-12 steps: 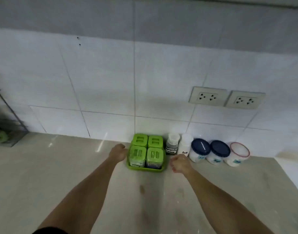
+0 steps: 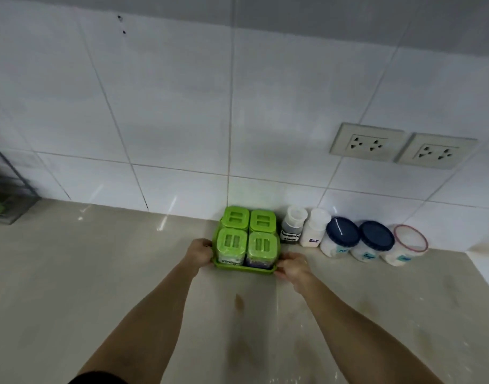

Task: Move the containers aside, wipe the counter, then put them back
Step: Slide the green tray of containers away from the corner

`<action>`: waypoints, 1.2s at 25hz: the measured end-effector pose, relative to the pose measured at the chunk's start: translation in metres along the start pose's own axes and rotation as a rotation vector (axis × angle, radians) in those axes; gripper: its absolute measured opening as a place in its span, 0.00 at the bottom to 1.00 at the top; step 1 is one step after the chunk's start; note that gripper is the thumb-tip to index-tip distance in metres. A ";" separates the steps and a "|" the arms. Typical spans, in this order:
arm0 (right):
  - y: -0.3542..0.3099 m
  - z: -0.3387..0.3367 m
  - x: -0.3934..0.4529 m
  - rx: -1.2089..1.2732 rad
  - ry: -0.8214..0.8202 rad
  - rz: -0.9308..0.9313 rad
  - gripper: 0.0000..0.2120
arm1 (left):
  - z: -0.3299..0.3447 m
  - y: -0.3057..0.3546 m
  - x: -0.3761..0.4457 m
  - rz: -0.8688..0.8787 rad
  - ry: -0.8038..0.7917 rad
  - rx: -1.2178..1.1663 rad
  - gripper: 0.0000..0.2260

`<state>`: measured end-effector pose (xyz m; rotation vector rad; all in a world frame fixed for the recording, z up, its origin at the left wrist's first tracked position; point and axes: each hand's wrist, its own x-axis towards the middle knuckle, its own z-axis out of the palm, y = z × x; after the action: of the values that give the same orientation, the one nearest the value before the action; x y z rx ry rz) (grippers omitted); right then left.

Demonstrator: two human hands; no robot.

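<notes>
A green tray (image 2: 239,268) with several green-lidded jars stands on the beige counter (image 2: 99,273) against the tiled wall. My left hand (image 2: 199,252) grips the tray's left front edge. My right hand (image 2: 291,266) grips its right front corner. To the tray's right stand a dark seasoning bottle (image 2: 291,228), a white salt bottle (image 2: 314,227), two blue-lidded tubs (image 2: 341,235) (image 2: 373,241) and a red-rimmed clear tub (image 2: 406,245) in a row along the wall.
Brownish smears (image 2: 239,300) mark the counter in front of the tray. A wire rack (image 2: 7,195) with something green stands at the far left. Two wall sockets (image 2: 401,146) sit above the tubs. The counter's right edge (image 2: 484,275) lies near the tubs.
Both hands have closed in onto the tray's front corners; before, they were loosely beside it. The view has come closer to the tray.
</notes>
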<state>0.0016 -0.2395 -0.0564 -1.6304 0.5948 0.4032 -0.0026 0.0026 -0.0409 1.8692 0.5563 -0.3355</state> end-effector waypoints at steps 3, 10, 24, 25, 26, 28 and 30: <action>0.001 0.012 -0.010 0.044 -0.036 -0.010 0.14 | -0.015 -0.004 -0.002 0.003 -0.004 -0.024 0.15; -0.009 0.097 -0.027 0.030 -0.176 -0.050 0.09 | -0.101 -0.029 -0.004 -0.048 0.081 -0.057 0.17; 0.000 0.166 -0.024 0.093 -0.198 -0.012 0.11 | -0.155 -0.068 0.023 -0.062 0.213 -0.001 0.18; 0.000 0.164 -0.024 0.057 -0.199 -0.012 0.10 | -0.157 -0.069 0.023 -0.067 0.217 0.001 0.17; -0.002 0.161 -0.024 -0.021 -0.190 -0.033 0.08 | -0.158 -0.067 0.024 -0.067 0.239 0.010 0.17; -0.006 0.147 -0.023 -0.295 -0.123 -0.203 0.08 | -0.160 -0.054 0.021 -0.025 0.366 0.076 0.18; -0.020 0.120 -0.029 -0.493 -0.047 -0.441 0.05 | -0.154 -0.025 0.011 0.105 0.531 0.183 0.20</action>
<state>-0.0008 -0.1151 -0.0419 -2.1530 0.0839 0.2683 -0.0116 0.1565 -0.0116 2.1648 0.7976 0.1968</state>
